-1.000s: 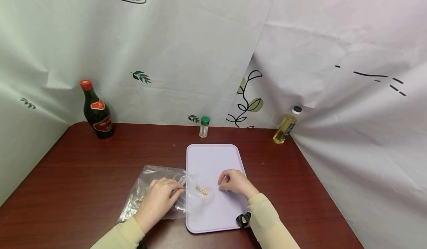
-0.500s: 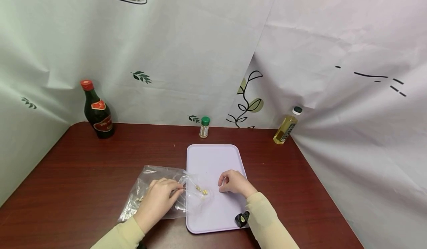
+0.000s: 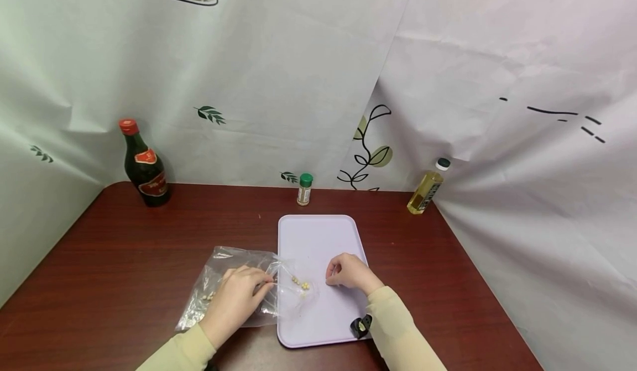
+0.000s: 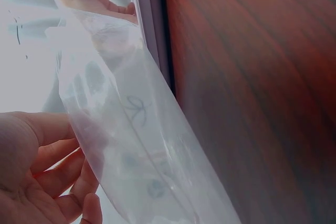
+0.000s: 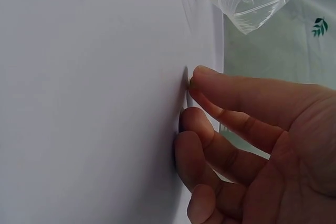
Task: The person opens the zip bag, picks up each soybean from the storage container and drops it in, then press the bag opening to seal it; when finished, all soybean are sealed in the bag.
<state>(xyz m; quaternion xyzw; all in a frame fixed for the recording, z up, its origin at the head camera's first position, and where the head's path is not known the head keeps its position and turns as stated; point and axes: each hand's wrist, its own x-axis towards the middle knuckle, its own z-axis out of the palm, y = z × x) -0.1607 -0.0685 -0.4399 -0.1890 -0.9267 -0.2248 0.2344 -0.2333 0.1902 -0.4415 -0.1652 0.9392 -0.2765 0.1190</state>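
A clear plastic bag (image 3: 234, 257) lies partly on the table and partly over the left side of a pale lilac tray (image 3: 320, 233). Its rim is pinched by my left hand (image 3: 236, 296), seen beside the film in the left wrist view. Small round yellowish pieces (image 3: 301, 283) show through the film near the bag's mouth, above the tray; a few more (image 3: 208, 296) lie deeper inside. Over the tray, right of the bag, my right hand (image 3: 350, 272) has its fingers curled close to the surface. Whether anything sits between its thumb and fingertips (image 5: 202, 72) is hidden.
At the back of the dark red-brown table (image 3: 224, 216) stand a dark green bottle (image 3: 145, 163) with a red cap, a small green-lidded spice jar (image 3: 304, 189) and a yellow oil bottle (image 3: 425, 188). A printed white curtain (image 3: 278, 83) hangs behind them.
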